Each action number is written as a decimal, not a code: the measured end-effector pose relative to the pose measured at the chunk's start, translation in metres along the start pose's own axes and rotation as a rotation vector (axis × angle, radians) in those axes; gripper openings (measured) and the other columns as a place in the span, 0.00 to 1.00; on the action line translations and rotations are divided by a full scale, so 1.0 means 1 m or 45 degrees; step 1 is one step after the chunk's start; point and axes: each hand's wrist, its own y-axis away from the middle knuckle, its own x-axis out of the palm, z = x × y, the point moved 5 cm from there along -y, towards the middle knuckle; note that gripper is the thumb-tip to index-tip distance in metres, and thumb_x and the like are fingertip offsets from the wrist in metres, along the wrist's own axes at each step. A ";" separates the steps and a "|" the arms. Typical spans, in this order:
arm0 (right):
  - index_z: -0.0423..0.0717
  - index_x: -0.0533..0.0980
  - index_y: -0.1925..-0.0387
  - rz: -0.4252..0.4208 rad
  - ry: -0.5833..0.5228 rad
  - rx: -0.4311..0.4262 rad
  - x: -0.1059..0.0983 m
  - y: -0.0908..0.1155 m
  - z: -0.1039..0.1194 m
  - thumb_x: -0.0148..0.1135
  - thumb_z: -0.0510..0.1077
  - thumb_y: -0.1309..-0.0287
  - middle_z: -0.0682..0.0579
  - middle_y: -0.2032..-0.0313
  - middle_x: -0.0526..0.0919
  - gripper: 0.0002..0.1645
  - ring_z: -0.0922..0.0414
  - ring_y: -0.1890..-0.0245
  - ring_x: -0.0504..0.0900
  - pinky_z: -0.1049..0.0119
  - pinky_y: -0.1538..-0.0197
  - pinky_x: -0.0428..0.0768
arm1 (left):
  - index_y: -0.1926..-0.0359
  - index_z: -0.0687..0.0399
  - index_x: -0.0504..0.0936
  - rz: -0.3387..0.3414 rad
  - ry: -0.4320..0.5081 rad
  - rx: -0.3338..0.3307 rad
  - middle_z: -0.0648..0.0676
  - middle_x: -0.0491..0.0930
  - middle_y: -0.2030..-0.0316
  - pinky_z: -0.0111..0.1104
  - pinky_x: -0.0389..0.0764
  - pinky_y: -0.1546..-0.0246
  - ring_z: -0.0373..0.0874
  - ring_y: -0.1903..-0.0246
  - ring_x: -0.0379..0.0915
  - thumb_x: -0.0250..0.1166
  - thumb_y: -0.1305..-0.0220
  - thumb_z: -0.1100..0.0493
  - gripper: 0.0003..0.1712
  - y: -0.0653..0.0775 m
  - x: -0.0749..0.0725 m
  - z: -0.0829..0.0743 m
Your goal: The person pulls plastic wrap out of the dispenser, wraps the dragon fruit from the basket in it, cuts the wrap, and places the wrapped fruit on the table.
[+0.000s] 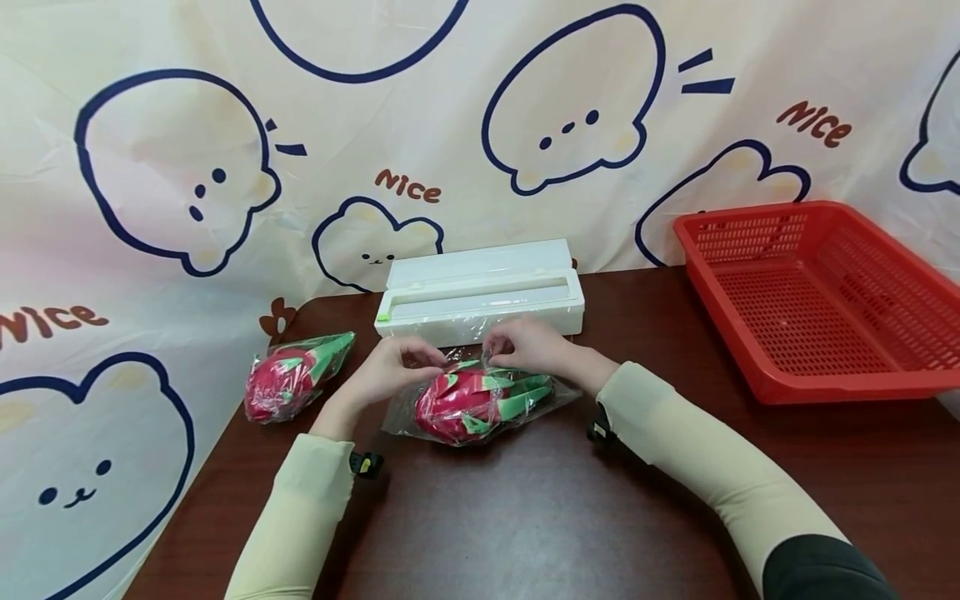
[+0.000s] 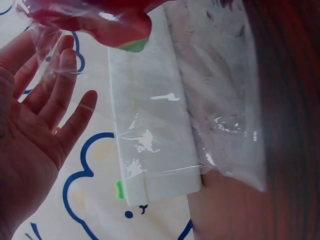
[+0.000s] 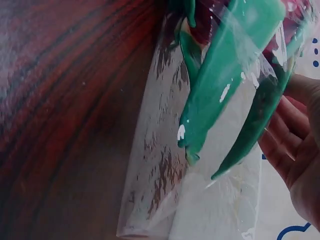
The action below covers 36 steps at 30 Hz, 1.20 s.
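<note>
A pink dragon fruit with green scales [image 1: 459,407] lies on the table in front of me, on and partly under clear cling film [image 1: 405,419]. At its far left side my left hand [image 1: 397,363] pinches the film between thumb and forefinger. My right hand [image 1: 528,346] pinches the film at the far right side, close to the left one. In the left wrist view the film [image 2: 225,100] spreads flat beyond the fruit, and the other fingers of the left hand [image 2: 42,110] are spread. Green scale tips [image 3: 230,70] fill the right wrist view beside the right hand [image 3: 297,137].
Behind the hands stands a white cling film dispenser box [image 1: 487,319] with its lid raised. Another film-wrapped dragon fruit [image 1: 279,385] rests at the left table edge. A red plastic basket [image 1: 862,385] is at the right. A printed cloth [image 1: 480,217] hangs along the back.
</note>
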 end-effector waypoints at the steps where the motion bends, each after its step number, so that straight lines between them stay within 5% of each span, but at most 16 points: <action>1: 0.47 0.80 0.64 -0.002 -0.015 0.000 0.000 0.000 0.000 0.67 0.39 0.42 0.58 0.69 0.85 0.04 0.63 0.66 0.82 0.65 0.56 0.78 | 0.60 0.57 0.87 -0.014 0.001 0.006 0.51 0.84 0.67 0.37 0.79 0.65 0.47 0.67 0.77 0.71 0.42 0.64 0.08 0.000 0.000 0.001; 9: 0.49 0.84 0.60 0.037 0.063 -0.068 0.003 0.006 -0.002 0.61 0.40 0.35 0.57 0.62 0.84 0.08 0.60 0.61 0.81 0.64 0.55 0.77 | 0.65 0.56 0.86 -0.038 -0.025 -0.022 0.50 0.83 0.69 0.36 0.79 0.66 0.46 0.69 0.76 0.69 0.40 0.65 0.02 0.000 0.003 0.005; 17: 0.45 0.81 0.50 0.005 0.048 -0.044 -0.014 0.018 0.003 0.57 0.38 0.33 0.51 0.53 0.83 0.13 0.55 0.52 0.79 0.59 0.49 0.76 | 0.55 0.58 0.85 0.008 -0.043 -0.046 0.52 0.84 0.61 0.40 0.79 0.57 0.46 0.61 0.78 0.63 0.32 0.59 0.10 0.006 0.002 0.004; 26: 0.46 0.83 0.59 -0.048 0.008 -0.320 -0.021 0.041 0.029 0.69 0.37 0.43 0.56 0.65 0.80 0.09 0.64 0.69 0.78 0.66 0.63 0.79 | 0.57 0.55 0.86 -0.143 -0.143 0.177 0.51 0.83 0.56 0.40 0.77 0.50 0.44 0.53 0.76 0.65 0.34 0.62 0.07 0.035 -0.010 -0.022; 36: 0.54 0.84 0.65 0.032 0.150 -0.429 0.000 0.042 0.057 0.74 0.48 0.48 0.59 0.69 0.73 0.08 0.64 0.71 0.73 0.72 0.66 0.72 | 0.50 0.45 0.84 0.047 -0.085 0.172 0.45 0.78 0.45 0.47 0.73 0.44 0.43 0.43 0.70 0.74 0.44 0.56 0.19 0.052 0.006 -0.033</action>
